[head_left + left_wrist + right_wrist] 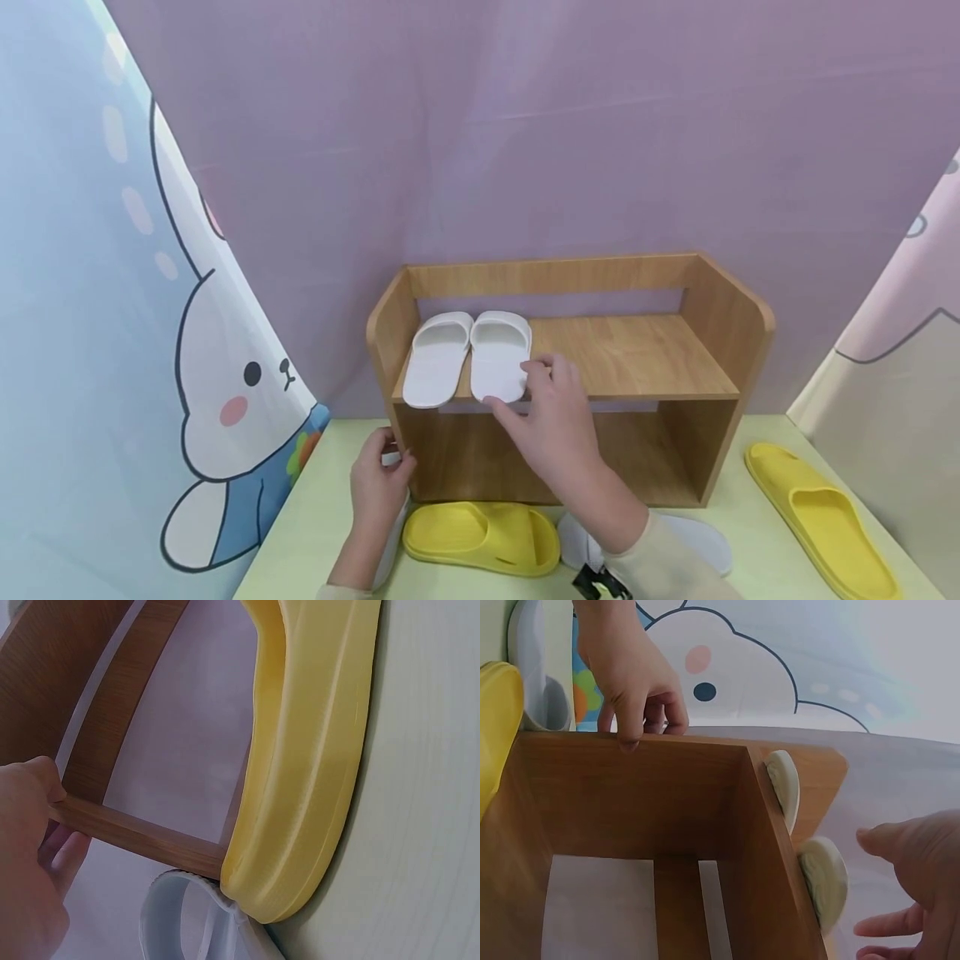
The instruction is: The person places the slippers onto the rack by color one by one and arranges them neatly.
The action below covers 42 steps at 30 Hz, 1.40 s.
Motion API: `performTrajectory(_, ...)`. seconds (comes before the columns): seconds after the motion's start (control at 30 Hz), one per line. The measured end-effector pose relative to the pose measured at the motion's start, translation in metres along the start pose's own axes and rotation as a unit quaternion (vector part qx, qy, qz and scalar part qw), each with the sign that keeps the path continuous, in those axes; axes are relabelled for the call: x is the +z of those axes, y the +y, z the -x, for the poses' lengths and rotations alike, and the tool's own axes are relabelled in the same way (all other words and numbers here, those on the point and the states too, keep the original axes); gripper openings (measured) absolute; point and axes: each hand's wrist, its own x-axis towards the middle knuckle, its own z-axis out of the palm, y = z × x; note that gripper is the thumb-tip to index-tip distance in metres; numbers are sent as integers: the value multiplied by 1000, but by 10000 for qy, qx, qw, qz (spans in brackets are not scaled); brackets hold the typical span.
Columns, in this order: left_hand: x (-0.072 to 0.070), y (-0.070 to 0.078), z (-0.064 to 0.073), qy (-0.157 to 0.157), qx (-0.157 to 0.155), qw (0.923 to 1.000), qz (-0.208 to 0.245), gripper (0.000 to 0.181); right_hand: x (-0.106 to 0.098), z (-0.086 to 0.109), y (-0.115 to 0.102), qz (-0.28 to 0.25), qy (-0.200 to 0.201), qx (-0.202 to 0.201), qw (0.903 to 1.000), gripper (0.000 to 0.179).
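A pair of white slippers stands side by side at the left of the upper shelf of a wooden shoe rack (630, 354). Thumb and fingers of my right hand (558, 425) are spread beside the nearer end of the right white slipper (498, 367); a gap shows between them in the right wrist view. The left white slipper (435, 371) is next to the rack's side wall. My left hand (375, 487) grips the front edge of the rack's left side panel (142, 832), thumb on one face and fingers on the other.
One yellow slipper (442, 533) lies along the rack's front, another yellow slipper (817, 525) to its right. A white slipper (701, 542) is partly behind my right forearm, and another white slipper (169, 900) is by the rack's left corner. Curtains hang behind and at the sides.
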Motion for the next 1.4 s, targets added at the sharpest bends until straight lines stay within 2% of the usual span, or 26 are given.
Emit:
performTrajectory(0.13, 0, 0, 0, -35, 29, 10000, 34, 34, -10, 9, 11, -155, 172, -180, 9996, 58)
performTrajectory(0.3, -1, 0, -1, -45, 4, 10000, 44, 34, -20, 22, 30, -416, 387, -613, 9965, 50)
performTrajectory(0.43, -1, -1, -1, -48, 1, 10000, 52, 35, -28, 33, 47, -559, 441, -836, 9940, 43)
performTrajectory(0.7, -1, -2, -2, -32, 22, 10000, 49, 36, -44, 54, 75, -393, 128, -629, 9972, 34)
performTrajectory(1.0, 0, -2, -2, -36, 86, 9999, 72, 34, -56, 74, 116, -442, -99, -1015, 9938, 37)
performTrajectory(1.13, 1, -2, -1, -22, 97, 9999, 20, 34, -63, 84, 136, -347, -291, -933, 9946, 36)
performTrajectory(1.27, 1, -2, -1, -51, 62, 10000, -26, 35, -69, 92, 151, -263, -313, -848, 9956, 36)
performTrajectory(1.4, 1, -2, -2, -64, 43, 10000, -39, 34, -76, 97, 162, -243, -167, -950, 9950, 36)
